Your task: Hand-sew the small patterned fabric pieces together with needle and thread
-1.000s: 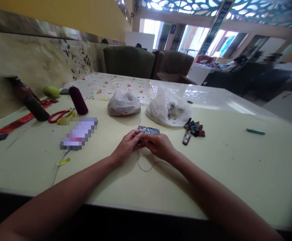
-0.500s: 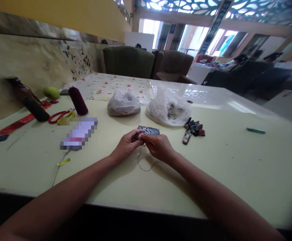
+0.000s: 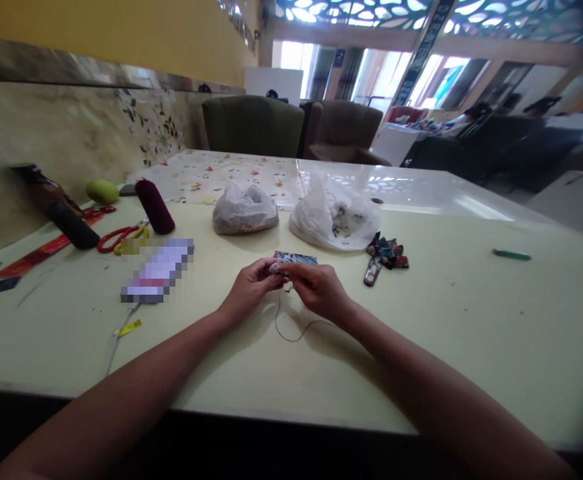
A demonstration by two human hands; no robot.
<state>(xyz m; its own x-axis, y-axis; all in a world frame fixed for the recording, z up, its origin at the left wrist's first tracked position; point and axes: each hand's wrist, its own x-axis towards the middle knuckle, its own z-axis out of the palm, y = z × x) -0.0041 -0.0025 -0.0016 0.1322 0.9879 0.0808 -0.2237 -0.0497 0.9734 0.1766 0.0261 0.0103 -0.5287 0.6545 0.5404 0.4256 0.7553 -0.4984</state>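
From my feed this looks like a sewing-craft station set up in a big public hall rather than a home. The long pale table carries a maroon thread spool, red-handled scissors, two plastic bags, fabric scraps and a patterned fabric piece. Beyond it I see armchairs, tall windows, cut-out ceiling panels and other people seated at another table.

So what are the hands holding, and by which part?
Left hand and right hand pinch a patterned fabric piece by its near edge; a thread trails below.
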